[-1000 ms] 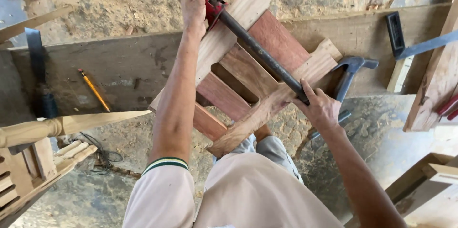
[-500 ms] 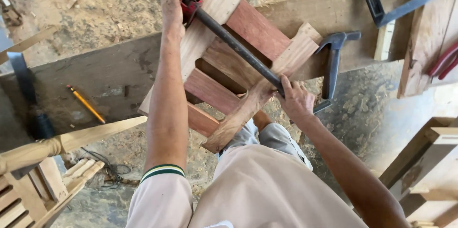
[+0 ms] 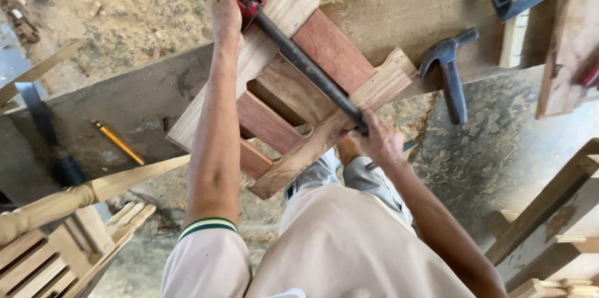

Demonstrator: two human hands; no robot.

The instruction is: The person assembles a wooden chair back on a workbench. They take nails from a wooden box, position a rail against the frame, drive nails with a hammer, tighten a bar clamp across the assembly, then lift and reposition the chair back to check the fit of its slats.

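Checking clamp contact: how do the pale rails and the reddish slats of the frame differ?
The pale rails are light, long and run along the frame's outer edges; the reddish slats are darker, shorter and sit between them. The left hand presses on a pale rail by the bar clamp; no hand touches a reddish slat. Both are flat boards.

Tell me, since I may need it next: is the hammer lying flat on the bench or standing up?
Lying flat. The hammer rests on its side at the bench edge, its handle overhanging, apart from both hands.
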